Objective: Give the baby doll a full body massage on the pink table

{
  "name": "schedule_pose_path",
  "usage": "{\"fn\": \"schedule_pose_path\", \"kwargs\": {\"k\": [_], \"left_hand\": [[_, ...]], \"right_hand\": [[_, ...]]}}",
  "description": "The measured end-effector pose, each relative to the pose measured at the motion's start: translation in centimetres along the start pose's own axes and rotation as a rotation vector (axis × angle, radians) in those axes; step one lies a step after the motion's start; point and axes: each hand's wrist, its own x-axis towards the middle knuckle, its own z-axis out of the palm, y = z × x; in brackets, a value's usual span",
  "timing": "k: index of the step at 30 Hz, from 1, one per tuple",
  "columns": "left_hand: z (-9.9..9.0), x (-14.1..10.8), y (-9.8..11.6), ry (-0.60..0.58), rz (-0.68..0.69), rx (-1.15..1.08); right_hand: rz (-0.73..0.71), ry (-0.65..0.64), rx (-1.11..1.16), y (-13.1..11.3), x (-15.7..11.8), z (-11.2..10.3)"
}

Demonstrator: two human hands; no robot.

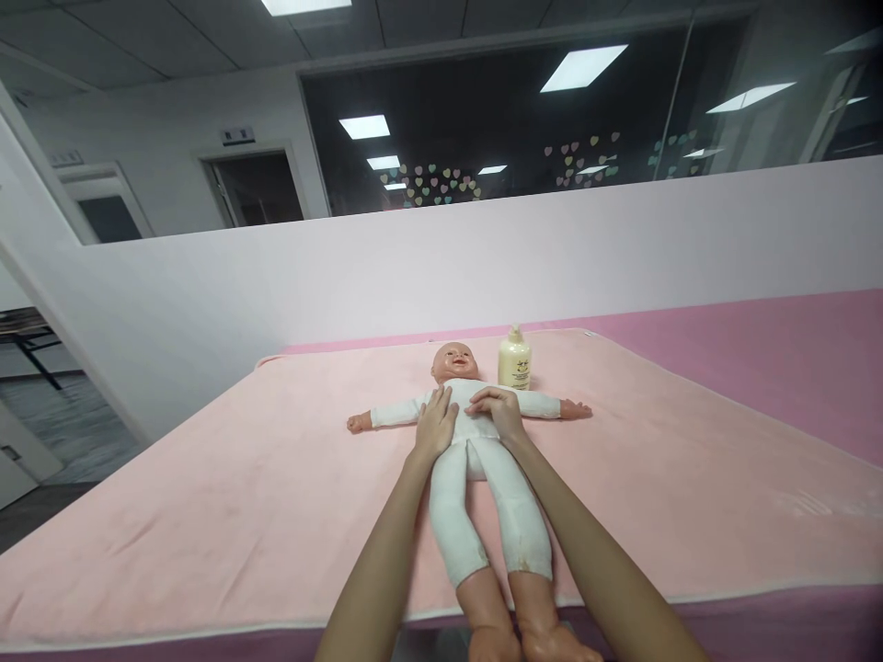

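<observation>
Both hands, left [437,424] and right [499,411], sit apart, flat on the doll [475,460], perhaps steadying it. The bottle [514,360] stands near, likely for easy reach

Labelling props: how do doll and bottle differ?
The doll lies face up, arms spread; the bottle stands upright. The doll is much larger than the bottle. The doll has a white body; the bottle is pale yellow with dark print. Both rest on the pink sheet.
</observation>
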Motion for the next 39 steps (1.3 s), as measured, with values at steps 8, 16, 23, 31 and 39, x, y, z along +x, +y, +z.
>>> {"fn": "schedule_pose_path", "kwargs": {"k": [8, 16, 23, 31, 39], "left_hand": [[0.4, 0.4, -1.6, 0.194, -0.056, -0.314], [0.4, 0.2, -1.6, 0.233, -0.053, -0.372], [0.3, 0.1, -1.4, 0.26, -0.031, -0.376], [-0.9, -0.8, 0.1, 0.126, 0.173, -0.449], [-2.9, -2.0, 2.8, -0.283, 0.342, -0.154]], "right_hand": [[-0.244, -0.407, -0.556, -0.3, -0.8, 0.3], [-0.222, -0.405, -0.781, 0.5, -0.1, 0.5], [-0.154, -0.305, -0.971, 0.9, 0.0, 0.8], [0.069, 0.028, -1.036, 1.2, 0.6, -0.3], [0.099, 0.219, -0.849, 2.2, 1.3, -1.5]]}}
